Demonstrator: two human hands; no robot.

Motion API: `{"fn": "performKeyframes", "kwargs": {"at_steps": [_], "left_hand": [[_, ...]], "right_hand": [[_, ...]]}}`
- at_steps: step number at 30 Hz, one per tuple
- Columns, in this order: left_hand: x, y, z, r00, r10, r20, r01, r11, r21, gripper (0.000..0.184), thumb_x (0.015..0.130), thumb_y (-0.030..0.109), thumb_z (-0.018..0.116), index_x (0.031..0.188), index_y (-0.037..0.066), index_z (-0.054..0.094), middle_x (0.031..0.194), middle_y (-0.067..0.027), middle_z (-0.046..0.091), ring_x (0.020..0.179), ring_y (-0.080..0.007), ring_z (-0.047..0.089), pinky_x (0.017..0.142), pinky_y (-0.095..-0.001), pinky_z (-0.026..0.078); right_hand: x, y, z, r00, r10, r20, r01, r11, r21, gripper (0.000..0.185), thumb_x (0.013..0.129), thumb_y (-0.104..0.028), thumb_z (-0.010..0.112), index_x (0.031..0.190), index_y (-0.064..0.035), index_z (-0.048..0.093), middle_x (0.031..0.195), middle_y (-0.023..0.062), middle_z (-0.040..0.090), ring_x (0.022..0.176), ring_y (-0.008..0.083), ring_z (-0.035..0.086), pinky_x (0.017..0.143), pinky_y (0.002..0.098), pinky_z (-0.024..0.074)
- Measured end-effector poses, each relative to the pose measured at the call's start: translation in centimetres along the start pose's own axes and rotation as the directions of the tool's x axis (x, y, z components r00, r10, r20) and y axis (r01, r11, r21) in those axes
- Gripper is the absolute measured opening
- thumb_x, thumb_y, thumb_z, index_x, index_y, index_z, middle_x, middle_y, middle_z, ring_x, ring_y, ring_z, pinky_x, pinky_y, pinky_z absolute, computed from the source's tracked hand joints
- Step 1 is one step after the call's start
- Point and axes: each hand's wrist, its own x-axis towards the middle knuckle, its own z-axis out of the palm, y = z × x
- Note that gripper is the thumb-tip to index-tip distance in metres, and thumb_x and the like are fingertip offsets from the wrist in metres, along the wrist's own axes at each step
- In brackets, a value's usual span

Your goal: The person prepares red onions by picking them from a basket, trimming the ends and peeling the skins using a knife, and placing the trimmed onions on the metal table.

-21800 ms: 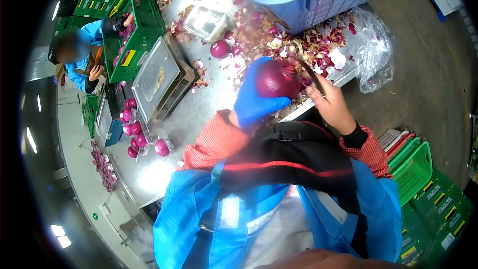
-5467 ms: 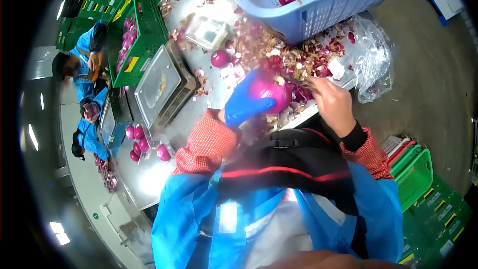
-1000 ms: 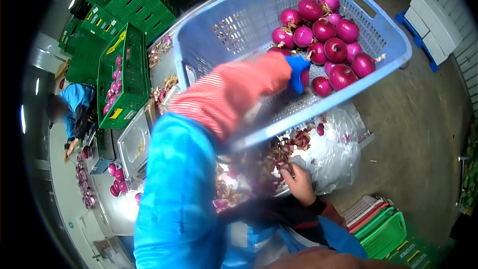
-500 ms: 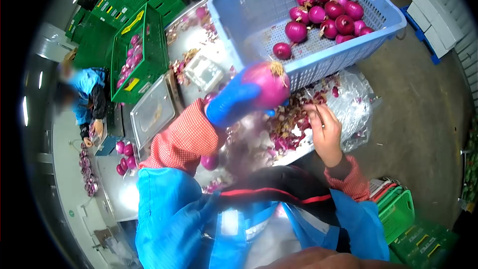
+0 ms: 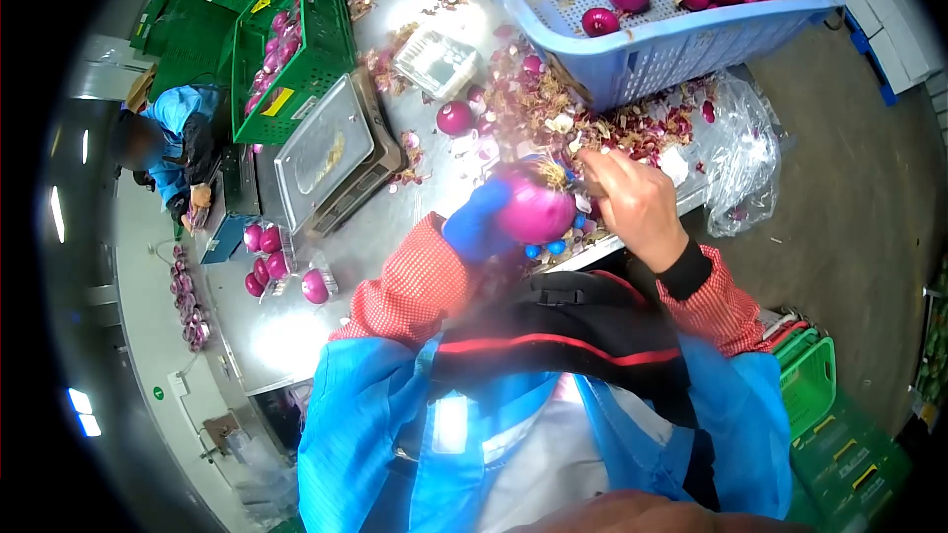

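Observation:
My left hand, in a blue glove, is wrapped round a large red onion, its dry root tuft turned up and to the right. Blue fingertips show beneath the onion. Bare and curled, my right hand is at the tuft side of the onion, its fingers closed on what looks like a small knife, mostly hidden now. Below and around them, onion skins litter the metal table. A loose red onion lies on the table beyond my left hand.
A blue crate holds several red onions. Further left are a clear tub, a scale and a green crate of packed onions. A plastic bag hangs at the right edge. A co-worker works at far left.
The onion in my left hand has come down and slightly right, closer to my body. My right hand has moved down and left to meet its tuft. The camera view has shifted.

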Motion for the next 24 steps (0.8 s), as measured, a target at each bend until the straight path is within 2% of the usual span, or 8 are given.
{"fn": "performKeyframes", "kwargs": {"at_steps": [4,6,7,11,16,18,21,24], "left_hand": [[-0.7,0.4,-0.4,0.986,0.103,0.131,-0.093,0.993,-0.077,0.078,0.077,0.041,0.076,0.135,0.001,0.044,0.122,-0.0169,0.059,0.116,-0.031,0.059,0.096,-0.0416,0.051],[0.0,0.5,-0.4,0.996,0.081,0.027,-0.08,0.996,-0.049,0.075,0.077,0.035,0.076,0.136,0.002,0.043,0.124,-0.0159,0.057,0.116,-0.0292,0.057,0.1,-0.0404,0.047],[0.0,-0.3,-0.9,0.988,0.076,-0.134,-0.081,0.996,-0.029,0.071,0.08,0.031,0.073,0.137,0.003,0.042,0.126,-0.0142,0.054,0.116,-0.0261,0.056,0.1,-0.0381,0.047],[1.2,-1.0,-1.8,0.967,0.158,-0.2,-0.074,0.925,0.373,0.076,0.079,0.04,0.075,0.137,0.005,0.04,0.125,-0.013,0.055,0.112,-0.0272,0.059,0.087,-0.0384,0.055],[1.7,-1.8,-1.5,0.982,0.145,-0.119,-0.086,0.91,0.405,0.073,0.081,0.039,0.074,0.137,0.004,0.042,0.128,-0.0119,0.055,0.116,-0.024,0.056,0.097,-0.0371,0.048],[1.6,-2.5,-2.1,0.98,0.171,-0.101,-0.113,0.898,0.425,0.072,0.083,0.039,0.072,0.138,0.004,0.041,0.129,-0.0122,0.054,0.116,-0.025,0.056,0.093,-0.0373,0.051],[1.5,-1.9,-1.7,0.968,0.131,-0.215,-0.05,0.937,0.346,0.072,0.087,0.04,0.068,0.143,0.006,0.037,0.134,-0.0141,0.051,0.115,-0.0261,0.057,0.084,-0.0368,0.055],[1.6,-2.0,-2.1,0.973,-0.014,-0.229,0.037,0.995,0.094,0.076,0.089,0.042,0.064,0.148,0.009,0.029,0.14,-0.0145,0.046,0.115,-0.0274,0.058,0.077,-0.036,0.057]], "right_hand": [[-4.0,3.9,2.2,0.937,0.347,-0.03,-0.346,0.937,0.037,0.028,0.085,-0.002,0.059,0.113,-0.0031,0.063,0.102,0.016,0.067,0.087,0.0334,0.066,0.071,0.0366,0.0533],[-4.8,2.8,2.3,0.944,0.308,-0.118,-0.299,0.95,0.095,0.029,0.084,-0.008,0.065,0.113,-0.0075,0.064,0.095,0.0132,0.068,0.077,0.0309,0.067,0.063,0.0376,0.0528],[-4.1,2.0,2.0,0.944,0.302,-0.131,-0.283,0.948,0.147,0.029,0.085,-0.009,0.065,0.114,-0.0073,0.063,0.096,0.0138,0.068,0.078,0.0312,0.067,0.064,0.037,0.0529],[-1.3,-1.4,-0.2,0.928,0.37,0.049,-0.355,0.837,0.417,0.04,0.084,-0.018,0.071,0.121,-0.0072,0.06,0.104,0.015,0.067,0.087,0.0239,0.069,0.071,0.0336,0.0539],[-0.2,-1.0,1.8,0.966,0.256,-0.019,-0.217,0.856,0.47,0.032,0.086,-0.024,0.07,0.11,-0.0064,0.06,0.097,0.0155,0.065,0.079,0.0298,0.067,0.066,0.0376,0.0525],[-0.6,0.9,3.5,0.918,0.393,-0.055,-0.378,0.908,0.182,0.02,0.088,-0.023,0.066,0.096,-0.0058,0.058,0.085,0.0155,0.065,0.075,0.0362,0.064,0.06,0.0421,0.0479],[-2.3,2.8,3.8,0.825,0.548,0.136,-0.554,0.738,0.387,0.026,0.09,-0.025,0.065,0.105,-0.0057,0.057,0.086,0.0153,0.065,0.077,0.0309,0.065,0.064,0.0392,0.0491],[-2.8,1.0,2.8,0.879,0.463,0.113,-0.439,0.694,0.571,0.04,0.09,-0.03,0.066,0.12,-0.0068,0.054,0.091,0.012,0.063,0.082,0.024,0.063,0.073,0.0353,0.0495]]}}
